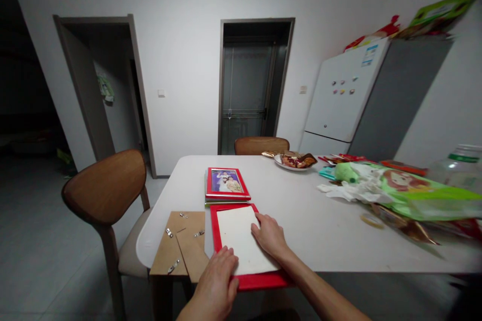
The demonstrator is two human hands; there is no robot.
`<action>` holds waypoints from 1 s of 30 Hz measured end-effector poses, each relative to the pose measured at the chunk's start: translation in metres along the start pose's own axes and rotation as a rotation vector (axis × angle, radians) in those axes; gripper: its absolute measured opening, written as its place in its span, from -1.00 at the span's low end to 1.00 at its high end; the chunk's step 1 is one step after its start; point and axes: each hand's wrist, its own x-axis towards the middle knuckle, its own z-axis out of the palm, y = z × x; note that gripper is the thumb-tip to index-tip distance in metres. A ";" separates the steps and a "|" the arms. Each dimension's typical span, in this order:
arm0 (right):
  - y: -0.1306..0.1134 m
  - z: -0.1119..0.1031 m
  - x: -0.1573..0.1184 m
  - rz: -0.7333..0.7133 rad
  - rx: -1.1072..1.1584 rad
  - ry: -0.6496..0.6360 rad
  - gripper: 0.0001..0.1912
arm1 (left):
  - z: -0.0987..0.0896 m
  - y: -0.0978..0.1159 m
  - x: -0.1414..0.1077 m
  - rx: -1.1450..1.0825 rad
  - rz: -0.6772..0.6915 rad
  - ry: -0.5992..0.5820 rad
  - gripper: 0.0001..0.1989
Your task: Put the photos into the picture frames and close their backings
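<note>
A red frame [259, 281] lies at the table's front edge, with a white sheet [241, 241] inside its border. My left hand [218, 278] rests on the frame's lower left part, fingers touching the sheet's edge. On the right side of the sheet lies my right hand [270, 235], its fingers reaching over the right border. Both hands lie with fingers extended, holding nothing. To the left is a brown backing board [165, 251] with small metal clips and a stand flap. Just behind the red frame, a red-framed photo [228, 183] sits on top of a small stack.
The white table [301, 225] carries a plate of food [295, 161] at the back and a green bag [406, 185], crumpled tissues [357, 188] and a tape roll [372, 220] at right. Wooden chairs [109, 188] stand left and behind.
</note>
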 end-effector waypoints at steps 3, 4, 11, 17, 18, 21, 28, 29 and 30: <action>-0.004 0.000 -0.004 -0.006 -0.043 0.026 -0.64 | 0.001 -0.002 0.000 -0.022 0.007 -0.005 -0.61; -0.005 0.001 -0.005 -0.013 -0.060 0.030 -0.66 | 0.001 -0.001 0.001 -0.032 0.007 -0.009 -0.62; -0.008 -0.001 -0.007 -0.055 -0.094 0.063 -0.62 | -0.016 -0.014 -0.015 -0.094 0.001 -0.011 -0.48; -0.059 -0.017 -0.039 -0.319 0.179 0.051 -0.58 | -0.030 -0.087 -0.045 0.206 -0.324 0.144 -0.39; -0.074 -0.016 -0.047 -0.419 0.217 -0.015 -0.61 | -0.028 -0.099 -0.047 0.238 -0.330 0.192 -0.44; -0.114 -0.003 -0.066 -0.567 0.216 -0.167 -0.52 | -0.019 -0.120 -0.050 0.257 -0.262 0.313 -0.57; -0.128 0.002 -0.061 -0.477 0.326 -0.130 -0.51 | -0.029 -0.109 -0.041 0.215 -0.166 0.433 -0.64; -0.121 -0.006 -0.060 -0.479 0.350 -0.109 -0.51 | -0.031 -0.101 -0.038 0.204 -0.136 0.452 -0.64; -0.111 -0.015 -0.059 -0.486 0.363 -0.090 -0.52 | -0.032 -0.092 -0.035 0.192 -0.104 0.464 -0.64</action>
